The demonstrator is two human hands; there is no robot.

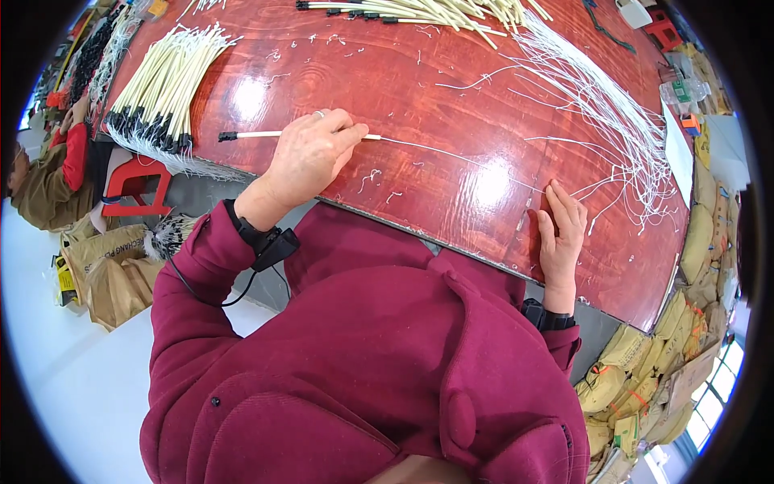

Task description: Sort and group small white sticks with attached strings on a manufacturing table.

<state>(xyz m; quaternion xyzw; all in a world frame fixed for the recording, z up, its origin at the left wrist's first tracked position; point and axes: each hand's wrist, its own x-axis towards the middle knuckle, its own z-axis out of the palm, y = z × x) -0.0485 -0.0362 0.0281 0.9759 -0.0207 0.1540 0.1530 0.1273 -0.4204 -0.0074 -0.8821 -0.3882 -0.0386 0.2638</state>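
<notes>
My left hand (310, 153) grips a thin cream tube (258, 135) with a black end cap, lying on the glossy red-brown table (403, 73). A white string (451, 153) runs out of the tube's right end across the table toward my right hand (560, 230). That hand rests flat near the table's front edge, fingers pressed down by the end of the string and beside a loose bundle of white strings (621, 137).
A pile of finished cream tubes with black caps (161, 89) lies at the left of the table. More tubes (427, 12) lie at the far edge. Another person (48, 177) sits at far left by a red stool (137, 185). Sacks (645, 379) are stacked at right.
</notes>
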